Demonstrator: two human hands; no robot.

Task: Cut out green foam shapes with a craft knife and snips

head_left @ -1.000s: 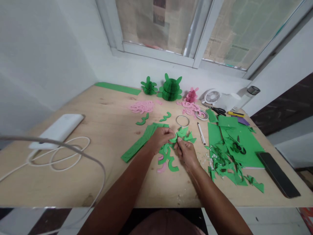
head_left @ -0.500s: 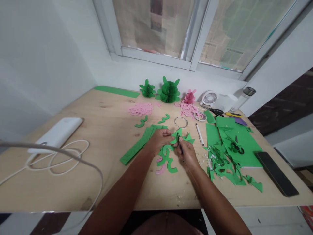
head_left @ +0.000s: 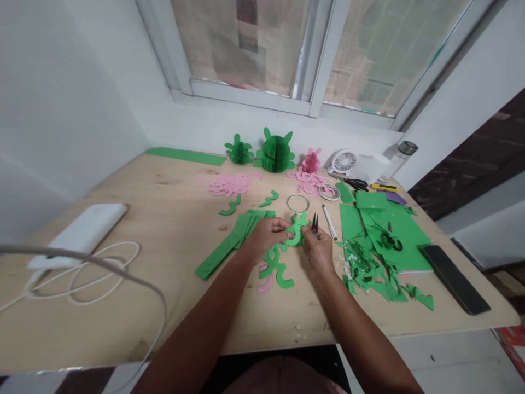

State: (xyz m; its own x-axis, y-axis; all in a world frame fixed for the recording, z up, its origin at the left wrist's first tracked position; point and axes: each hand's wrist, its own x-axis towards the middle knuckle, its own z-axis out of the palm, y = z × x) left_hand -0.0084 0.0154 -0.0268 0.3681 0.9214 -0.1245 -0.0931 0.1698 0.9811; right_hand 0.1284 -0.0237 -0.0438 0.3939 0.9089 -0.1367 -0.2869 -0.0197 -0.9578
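My left hand [head_left: 268,236] pinches a green paper piece [head_left: 297,235] with a curved edge, held just above the table. In my right hand [head_left: 319,250] is a pair of small dark-bladed scissors [head_left: 315,223], their tips pointing away from me and standing beside the paper. The right fingertips also touch the paper's right edge. Below the hands lie several curved green cutouts [head_left: 285,277] and a pink cutout [head_left: 266,283]. Left of my left hand, green strips [head_left: 223,249] overlap in a fan.
Green scraps [head_left: 369,268] pile at right, near a dark phone [head_left: 453,279] and green sheets [head_left: 414,241]. A white marker [head_left: 330,222] and tape roll [head_left: 328,192] lie beyond my right hand. Paper honeycomb figures [head_left: 275,155] line the wall. A white power bank [head_left: 88,230] with cable sits left.
The scissors have come away from the green paper, moving to its right, with their blades now pointing forward. My right fingertips have come to the paper's edge. The camera view has shifted slightly.
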